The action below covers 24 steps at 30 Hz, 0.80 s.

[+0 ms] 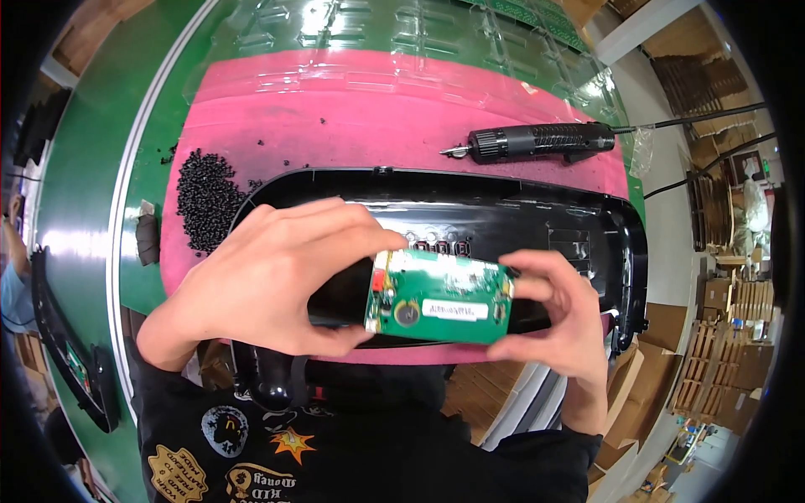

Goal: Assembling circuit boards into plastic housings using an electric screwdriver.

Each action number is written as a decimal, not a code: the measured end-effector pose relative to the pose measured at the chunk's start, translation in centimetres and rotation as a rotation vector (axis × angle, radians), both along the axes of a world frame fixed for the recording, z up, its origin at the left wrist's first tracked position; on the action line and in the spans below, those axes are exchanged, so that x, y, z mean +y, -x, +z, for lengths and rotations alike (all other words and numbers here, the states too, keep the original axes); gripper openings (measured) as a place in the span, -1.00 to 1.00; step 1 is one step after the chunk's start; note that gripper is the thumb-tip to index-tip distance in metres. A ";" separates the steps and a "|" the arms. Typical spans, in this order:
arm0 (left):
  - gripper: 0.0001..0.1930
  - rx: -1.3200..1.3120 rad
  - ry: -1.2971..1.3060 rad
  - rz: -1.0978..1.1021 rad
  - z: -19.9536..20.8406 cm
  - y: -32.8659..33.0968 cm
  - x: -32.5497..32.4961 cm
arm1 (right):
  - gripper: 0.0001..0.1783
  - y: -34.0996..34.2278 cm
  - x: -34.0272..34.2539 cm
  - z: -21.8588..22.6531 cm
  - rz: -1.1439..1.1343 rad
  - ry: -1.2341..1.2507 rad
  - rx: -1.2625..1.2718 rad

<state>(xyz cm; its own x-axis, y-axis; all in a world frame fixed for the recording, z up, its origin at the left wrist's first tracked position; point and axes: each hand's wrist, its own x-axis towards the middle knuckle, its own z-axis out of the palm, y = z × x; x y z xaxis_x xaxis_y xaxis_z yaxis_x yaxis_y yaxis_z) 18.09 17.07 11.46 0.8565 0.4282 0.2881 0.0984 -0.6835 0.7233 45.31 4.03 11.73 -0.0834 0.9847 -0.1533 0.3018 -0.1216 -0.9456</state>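
Between my two hands I hold a green circuit board (444, 289) with a white label, a round dark part and a red connector at its left end. The fingers and thumb of my left hand (285, 277) pinch its left edge. At its right edge, my right hand (558, 314) grips with thumb and fingers. The board is held above a long, glossy black plastic housing (511, 197) that lies with its hollow side up. Small square openings (442, 248) show in the housing's floor just behind the board. My hands and the board hide much of the housing's middle.
A heap of small black screws (205, 197) lies on the pink mat (352, 109) at the left. Behind the housing rests a black electric screwdriver (541, 142) with its cable. Clear plastic trays (419, 33) sit at the back. Another black housing (71, 352) stands on the green bench at far left.
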 end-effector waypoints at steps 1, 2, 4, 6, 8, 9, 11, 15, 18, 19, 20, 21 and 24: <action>-0.38 0.069 -0.066 0.055 0.1 -0.2 0.0 | -0.17 -0.4 0.7 -0.2 0.035 -0.025 -0.055; -0.39 0.140 -0.136 0.116 0.2 -0.3 0.0 | -0.19 -0.7 1.6 -0.4 0.076 -0.053 -0.109; -0.40 0.179 -0.100 0.146 0.1 -0.5 -0.2 | -0.27 -0.9 2.8 -0.5 0.121 -0.188 -0.321; -0.39 0.248 -0.150 0.205 -0.4 -0.6 -0.1 | -0.28 -0.9 3.7 -1.8 0.132 -0.382 -0.403; -0.38 0.262 -0.145 0.206 -0.4 -0.7 0.0 | -0.29 -0.7 3.8 -1.5 0.122 -0.356 -0.431; -0.38 0.278 -0.142 0.205 -0.4 -0.8 0.0 | -0.29 -0.6 3.7 -1.5 0.109 -0.330 -0.459; -0.38 0.296 -0.150 0.206 -0.5 -0.7 0.1 | -0.30 -0.6 3.8 -1.7 0.116 -0.327 -0.472; -0.39 0.305 -0.174 0.195 -0.9 -0.7 0.2 | -0.31 -0.3 3.9 -1.7 0.116 -0.300 -0.497; -0.39 0.298 -0.170 0.190 -0.9 -0.7 0.2 | -0.31 -0.2 3.8 -1.6 0.119 -0.305 -0.521; -0.39 0.299 -0.169 0.192 -0.9 -0.7 0.1 | -0.31 -0.2 3.7 -1.5 0.122 -0.305 -0.520; -0.39 0.291 -0.161 0.188 -1.0 -0.6 0.3 | -0.31 -0.1 3.8 -1.6 0.120 -0.302 -0.525; -0.38 0.283 -0.153 0.184 -1.2 -0.5 0.4 | -0.31 0.0 3.9 -1.7 0.117 -0.299 -0.531; -0.35 0.288 -0.140 0.173 -1.3 -0.3 0.4 | -0.31 0.1 3.9 -1.9 0.119 -0.303 -0.536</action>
